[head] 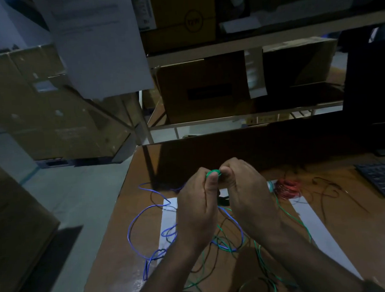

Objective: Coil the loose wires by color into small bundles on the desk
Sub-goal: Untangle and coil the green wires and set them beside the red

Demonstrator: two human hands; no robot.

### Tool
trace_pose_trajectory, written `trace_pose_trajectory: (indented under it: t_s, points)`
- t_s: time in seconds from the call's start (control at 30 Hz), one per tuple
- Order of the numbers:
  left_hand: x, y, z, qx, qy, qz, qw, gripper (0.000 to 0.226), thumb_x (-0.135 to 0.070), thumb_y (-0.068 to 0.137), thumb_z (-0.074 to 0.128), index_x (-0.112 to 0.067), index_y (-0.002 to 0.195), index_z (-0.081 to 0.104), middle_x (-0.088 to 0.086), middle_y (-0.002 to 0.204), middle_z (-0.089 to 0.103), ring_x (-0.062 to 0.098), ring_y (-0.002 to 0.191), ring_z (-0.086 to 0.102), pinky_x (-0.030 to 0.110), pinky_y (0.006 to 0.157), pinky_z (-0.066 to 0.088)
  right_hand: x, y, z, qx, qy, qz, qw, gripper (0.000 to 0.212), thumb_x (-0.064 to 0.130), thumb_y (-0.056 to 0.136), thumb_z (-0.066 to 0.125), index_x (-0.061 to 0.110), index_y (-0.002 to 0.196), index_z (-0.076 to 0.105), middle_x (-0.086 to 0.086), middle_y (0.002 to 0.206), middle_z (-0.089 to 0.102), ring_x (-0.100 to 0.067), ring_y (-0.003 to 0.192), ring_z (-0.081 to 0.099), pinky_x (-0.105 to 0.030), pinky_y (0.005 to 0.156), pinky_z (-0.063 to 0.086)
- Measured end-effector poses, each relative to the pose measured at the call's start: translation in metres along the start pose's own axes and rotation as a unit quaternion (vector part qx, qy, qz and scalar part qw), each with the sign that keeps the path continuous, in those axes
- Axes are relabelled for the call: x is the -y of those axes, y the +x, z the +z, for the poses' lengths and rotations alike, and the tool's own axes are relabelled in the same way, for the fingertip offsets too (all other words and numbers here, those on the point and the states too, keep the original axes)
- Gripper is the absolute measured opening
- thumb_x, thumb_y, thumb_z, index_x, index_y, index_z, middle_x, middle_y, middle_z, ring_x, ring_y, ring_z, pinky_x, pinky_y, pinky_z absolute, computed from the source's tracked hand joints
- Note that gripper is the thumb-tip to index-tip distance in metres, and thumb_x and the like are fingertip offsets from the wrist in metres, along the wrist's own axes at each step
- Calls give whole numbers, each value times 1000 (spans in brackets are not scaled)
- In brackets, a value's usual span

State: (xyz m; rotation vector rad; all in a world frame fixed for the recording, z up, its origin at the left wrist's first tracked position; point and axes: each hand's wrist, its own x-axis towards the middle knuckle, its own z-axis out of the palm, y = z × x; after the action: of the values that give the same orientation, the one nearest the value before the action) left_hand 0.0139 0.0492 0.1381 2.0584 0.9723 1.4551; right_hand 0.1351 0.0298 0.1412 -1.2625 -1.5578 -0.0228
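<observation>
right now both hands are raised together over the desk (347, 216), the left hand (197, 214) and the right hand (248, 198) each curled in and pinching a small green coil (213, 173) between thumb and fingertips. the rest of the green wire (263, 269) trails down between the wrists and loops loose toward the near edge, crossing the blue wire (133, 225) and thin black wires (323, 192) that lie tangled on a white sheet (313, 220)

the likely trouble, as i judge it: the coil is tiny and springy, so any slack in either pinch could let the turns pop open; and pulling more green through that tangle could drag the blue or black strands along, or snag into a knot. the dim light makes colours hard to tell apart too

a red bundle (287, 189) already sits on the far right of the sheet, beside a keyboard (382, 177). the desk is brown wood-look, pushed up near metal shelving holding cardboard boxes (202, 89), with a grey floor to the left
</observation>
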Motion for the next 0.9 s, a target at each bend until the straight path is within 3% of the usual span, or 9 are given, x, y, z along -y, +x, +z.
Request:
trace_pose_trajectory:
  t_s: [0.13, 0.23, 0.33, 0.47, 0.57, 0.7, 0.73, 0.8, 0.9]
  points:
    - [18, 5, -2, -22, 110, 91, 989, 58, -52, 109, 25, -12, 82, 57, -5, 75, 48, 9, 66, 40, 23, 60, 27, 10, 1, -2, 81, 68, 117, 987, 50, 56, 104, 21, 25, 75, 47, 10, 65, 48, -7, 62, 48, -26, 54, 36]
    - [27, 8, -4, -19, 136, 113, 984, 57, -53, 109, 24, -13, 82, 56, -4, 74, 46, 8, 66, 37, 21, 62, 23, 12, 6, -5, 142, 162, 203, 955, 43, 53, 100, 30, 28, 72, 50, 18, 62, 54, 1, 59, 48, -22, 58, 37]
    - [29, 4, -5, 12, 37, 59, 998, 43, -56, 107, 28, -26, 86, 51, -6, 75, 50, 10, 65, 46, 25, 59, 32, 7, 4, -6, 142, 166, 187, 958, 47, 53, 102, 31, 20, 78, 54, 14, 65, 51, -2, 60, 45, -28, 60, 37]
    - [28, -3, -7, 27, -50, 11, 998, 48, -55, 106, 31, -16, 86, 53, -9, 74, 47, 10, 65, 45, 29, 60, 36, 10, -7, -8, 125, 173, 183, 960, 52, 51, 104, 30, 10, 85, 56, 8, 68, 49, -9, 64, 46, -37, 60, 38]
    - [30, -5, -5, 37, -2, 49, 998, 45, -53, 107, 29, -21, 85, 51, -9, 76, 47, 9, 65, 46, 25, 59, 36, 21, -8, -8, 112, 185, 260, 941, 48, 50, 102, 32, 14, 78, 52, 8, 68, 46, -6, 62, 43, -26, 61, 36]
    - [36, -1, -8, 25, 46, 132, 990, 44, -53, 108, 27, -22, 87, 50, -9, 79, 45, 7, 65, 42, 20, 60, 31, 24, -6, -10, 126, 269, 359, 885, 41, 42, 106, 40, 16, 76, 51, 4, 69, 45, -11, 68, 44, -26, 70, 39]
    - [38, 1, -8, 31, 40, 138, 989, 44, -52, 108, 27, -22, 87, 50, -7, 78, 46, 10, 65, 43, 23, 60, 33, 24, -6, -10, 124, 270, 357, 886, 41, 41, 106, 40, 17, 74, 50, 5, 67, 44, -9, 66, 44, -22, 68, 39]
    - [37, 3, -8, 72, -9, 96, 993, 40, -52, 108, 30, -25, 86, 50, -8, 76, 49, 12, 65, 47, 31, 60, 38, 21, -6, -12, 116, 196, 312, 922, 43, 41, 107, 37, 18, 72, 49, 7, 65, 44, 0, 58, 42, -16, 57, 35]
    - [32, 6, -13, 237, -122, -16, 964, 38, -47, 107, 37, -25, 83, 56, -8, 73, 57, 9, 70, 56, 33, 68, 46, 11, -10, -16, 115, 35, 205, 971, 47, 47, 104, 29, 16, 75, 50, 6, 67, 47, -3, 61, 48, -23, 58, 34]
